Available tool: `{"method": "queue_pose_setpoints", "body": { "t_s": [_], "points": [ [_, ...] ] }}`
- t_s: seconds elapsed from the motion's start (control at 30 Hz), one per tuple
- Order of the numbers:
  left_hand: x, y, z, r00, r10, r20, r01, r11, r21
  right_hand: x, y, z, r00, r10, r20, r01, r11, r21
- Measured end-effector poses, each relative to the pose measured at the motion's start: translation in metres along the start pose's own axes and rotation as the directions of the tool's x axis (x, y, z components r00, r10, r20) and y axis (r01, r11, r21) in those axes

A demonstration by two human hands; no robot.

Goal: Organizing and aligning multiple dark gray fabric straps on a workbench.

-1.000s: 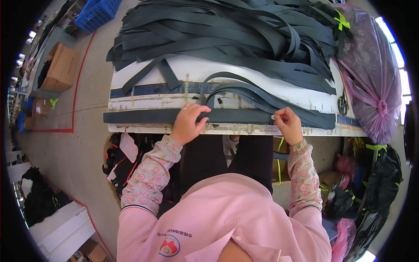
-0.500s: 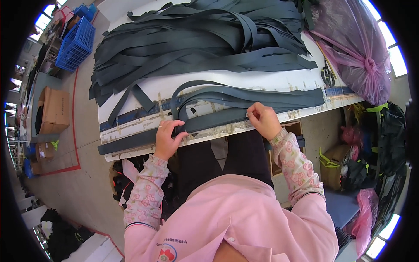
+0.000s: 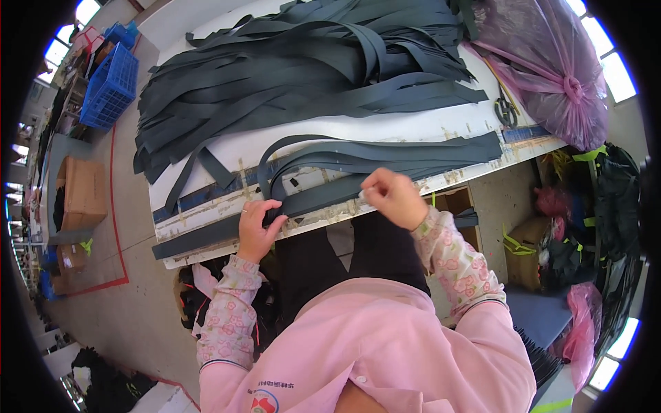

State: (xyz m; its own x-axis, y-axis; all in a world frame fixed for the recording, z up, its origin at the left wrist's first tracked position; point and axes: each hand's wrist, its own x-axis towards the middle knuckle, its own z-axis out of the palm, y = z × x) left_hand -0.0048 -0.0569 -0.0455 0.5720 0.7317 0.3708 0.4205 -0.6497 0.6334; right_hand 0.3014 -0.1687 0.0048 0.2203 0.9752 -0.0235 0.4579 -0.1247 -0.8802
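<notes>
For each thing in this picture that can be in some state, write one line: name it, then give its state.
Left hand: pressing flat on the dark strip at the table's near edge.
Right hand: fingers closed, pinching the dark strip.
Dark strip: stretched flat along the edge.
Pile of strips: loose, tangled.
Scissors: lying on the table, blades closed as far as visible.
Pink plastic bag: full, knotted shut.
Blue crate: upright on the floor.

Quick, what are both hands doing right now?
Left hand: fingers pressing flat on the dark strap at the table edge.
Right hand: closed, pinching the same strap.
</notes>
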Motion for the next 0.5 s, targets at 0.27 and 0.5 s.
{"method": "queue_pose_setpoints", "body": {
  "t_s": [0.27,0.5],
  "points": [
    [-0.006,0.001,-0.006,0.997,0.065,-0.050,-0.063,0.997,0.040,0.033,-0.025,0.084,0.971,-0.225,0.078,0.236,0.953,-0.191],
    [0.001,0.003,-0.003,0.999,0.025,-0.028,-0.023,0.998,0.052,0.035,-0.029,0.122,0.981,-0.168,0.098,0.166,0.986,0.035]
  ]
}}
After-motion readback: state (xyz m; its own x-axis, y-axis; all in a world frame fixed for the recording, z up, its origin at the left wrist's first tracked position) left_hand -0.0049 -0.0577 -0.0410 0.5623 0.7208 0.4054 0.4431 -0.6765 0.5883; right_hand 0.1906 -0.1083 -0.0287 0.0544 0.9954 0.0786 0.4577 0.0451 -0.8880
